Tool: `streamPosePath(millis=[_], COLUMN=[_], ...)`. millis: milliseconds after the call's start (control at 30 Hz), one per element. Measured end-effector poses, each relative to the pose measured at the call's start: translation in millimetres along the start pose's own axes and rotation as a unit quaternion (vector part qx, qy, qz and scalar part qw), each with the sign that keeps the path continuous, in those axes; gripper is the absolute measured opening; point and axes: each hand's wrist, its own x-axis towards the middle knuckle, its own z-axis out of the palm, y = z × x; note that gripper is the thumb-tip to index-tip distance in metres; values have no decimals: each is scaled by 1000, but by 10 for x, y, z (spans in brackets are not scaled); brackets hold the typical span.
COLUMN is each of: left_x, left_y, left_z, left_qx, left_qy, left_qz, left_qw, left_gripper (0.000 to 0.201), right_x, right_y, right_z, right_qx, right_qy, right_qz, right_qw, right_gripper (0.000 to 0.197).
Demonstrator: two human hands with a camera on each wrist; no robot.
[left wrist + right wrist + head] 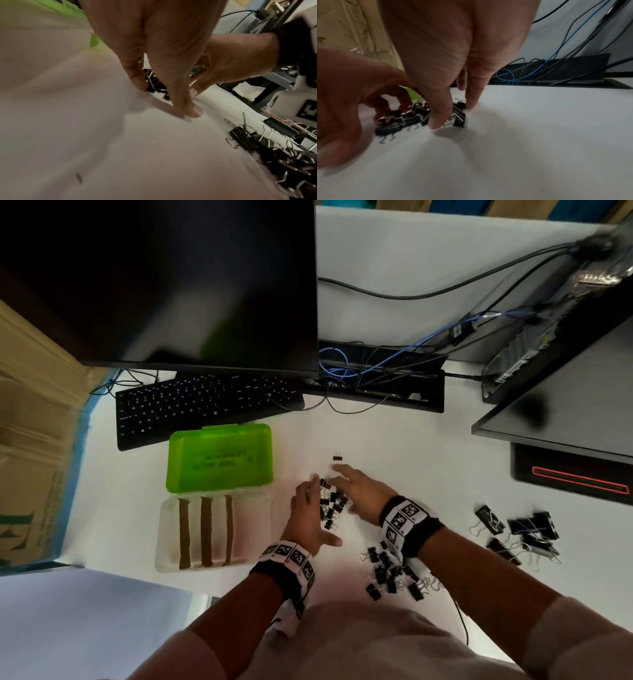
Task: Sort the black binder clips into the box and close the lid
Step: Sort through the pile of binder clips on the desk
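- A small clip pile (330, 503) is lying between the left hand (307, 510) and right hand (358, 493).
- The open box (212, 530) is sitting left of the hands.
- One clip (337, 457) is lying just beyond the fingertips.
- More clips (394, 571) are lying under the right wrist.

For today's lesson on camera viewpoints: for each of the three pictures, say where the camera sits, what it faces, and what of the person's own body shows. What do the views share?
Head: above the white desk, facing down; both forearms, left hand, right hand.
Left wrist: along the left hand toward the desk; right hand opposite.
Right wrist: along the right hand; left hand at left.
Shared: all show the small clip pile between the hands and the green lid.
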Motion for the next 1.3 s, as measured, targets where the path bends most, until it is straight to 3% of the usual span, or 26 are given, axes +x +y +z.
streamPosePath(millis=[67,167,233,333,433,533,633,733,867,1000,1067,1167,1300], left_x=[7,-13,-30,-22,31,66,73,66,60,80,95,112,133], left_y=[16,0,-4,19,34,20,8,-6,-33,-58,-54,-53,-92], left_z=[-3,-6,15,53,64,50,43,54,51,40,33,33,51], left_qx=[51,112,85,10,-26,-48,-62,-60,-87,-99,-96,-93,-95], left_qy=[15,49,52,58,67,57,55,57,65,68,63,56,61], left_qz=[3,-7,-19,-26,-27,-29,-22,-17,-5,8,14,23,31], left_qw=[999,992,995,998,997,997,996,996,994,993,993,994,993], left_gripper=[139,139,138,133,129,126,124,121,111,98,96,94,95], right_x=[0,69,128,155,119,88,71,114,188,231,248,238,213], right_y=[52,136,149,108,66,94,115,108,67,-7,-60,-124,-109], right_z=[-98,-244,-286,-269,-169,-60,-71,-108,-122,-108,-113,-105,-93], right_qx=[-33,-118,-116,-106,-63,50,111,103,81,120,80,-25,-51], right_qy=[8,-43,-80,-104,-71,-24,-17,-73,-110,-61,-38,-1,76], right_qz=[20,53,57,16,-4,17,33,28,20,38,49,51,46], right_qw=[999,991,988,989,995,998,993,992,990,990,995,998,995], right_gripper=[95,116,116,100,85,86,107,123,102,58,44,33,27])
